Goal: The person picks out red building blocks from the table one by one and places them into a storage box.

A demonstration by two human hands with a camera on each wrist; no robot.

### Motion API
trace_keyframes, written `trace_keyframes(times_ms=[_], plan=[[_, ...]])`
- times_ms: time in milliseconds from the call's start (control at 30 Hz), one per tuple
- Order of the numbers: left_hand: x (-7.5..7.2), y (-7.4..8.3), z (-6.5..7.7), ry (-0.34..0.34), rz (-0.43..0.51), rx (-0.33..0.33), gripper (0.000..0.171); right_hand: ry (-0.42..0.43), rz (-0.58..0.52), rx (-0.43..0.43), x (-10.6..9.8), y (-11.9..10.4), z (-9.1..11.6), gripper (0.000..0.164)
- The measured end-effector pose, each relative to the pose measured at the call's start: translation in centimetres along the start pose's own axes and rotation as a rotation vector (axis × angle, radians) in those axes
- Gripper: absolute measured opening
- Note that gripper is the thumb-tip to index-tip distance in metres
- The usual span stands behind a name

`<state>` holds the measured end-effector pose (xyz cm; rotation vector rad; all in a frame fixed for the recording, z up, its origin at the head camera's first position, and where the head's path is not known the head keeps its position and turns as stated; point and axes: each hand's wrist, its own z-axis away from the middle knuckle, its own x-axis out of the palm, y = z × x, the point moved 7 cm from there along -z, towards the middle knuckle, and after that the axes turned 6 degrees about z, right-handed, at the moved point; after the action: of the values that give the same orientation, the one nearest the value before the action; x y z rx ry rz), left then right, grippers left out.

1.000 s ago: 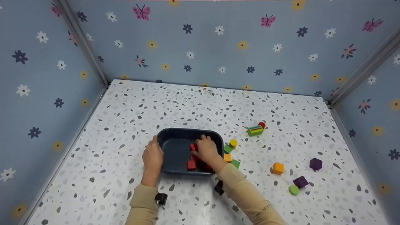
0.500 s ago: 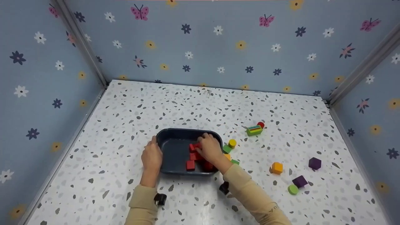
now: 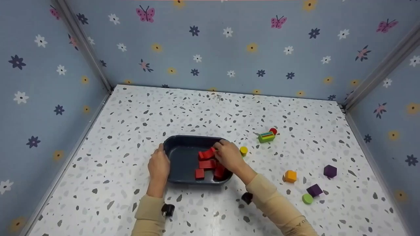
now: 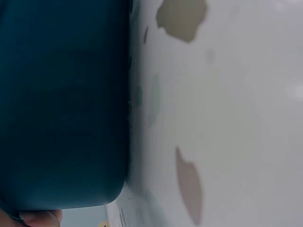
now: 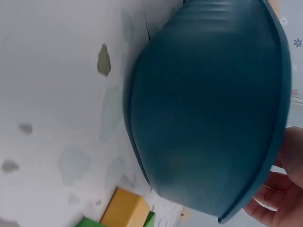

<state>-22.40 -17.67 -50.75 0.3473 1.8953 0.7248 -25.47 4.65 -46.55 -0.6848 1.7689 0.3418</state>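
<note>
A dark blue tray (image 3: 188,141) stands on the speckled table with several red blocks (image 3: 207,164) in its right half. My left hand (image 3: 159,165) grips the tray's left end, fingers over the rim; the left wrist view shows fingertips at the rim of the tray wall (image 4: 66,104). My right hand (image 3: 231,158) is over the tray's right rim, its fingertips close beside an arched red block (image 3: 206,154). In the right wrist view its loosely bent fingers (image 5: 267,198) show beyond the tray rim, with nothing visible between them.
Right of the tray lie a yellow cylinder (image 3: 243,151), a striped green block (image 3: 266,137), a red round piece (image 3: 273,131), an orange cube (image 3: 290,176), two purple blocks (image 3: 330,171) and a lime cylinder (image 3: 307,198). Beside the tray sits another orange block (image 5: 123,208). Flowered walls enclose the table.
My right hand has moved right, from over the red blocks to the tray's right rim, uncovering more of them. The left hand keeps its grip on the tray.
</note>
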Motion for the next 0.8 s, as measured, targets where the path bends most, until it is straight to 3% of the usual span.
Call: trace_keyframes(times_ms=[800], plan=[[0.0,0.0,0.1,0.023,0.003,0.02,0.029,0.102,0.02,-0.025,-3.3,4.7,4.6,0.013]])
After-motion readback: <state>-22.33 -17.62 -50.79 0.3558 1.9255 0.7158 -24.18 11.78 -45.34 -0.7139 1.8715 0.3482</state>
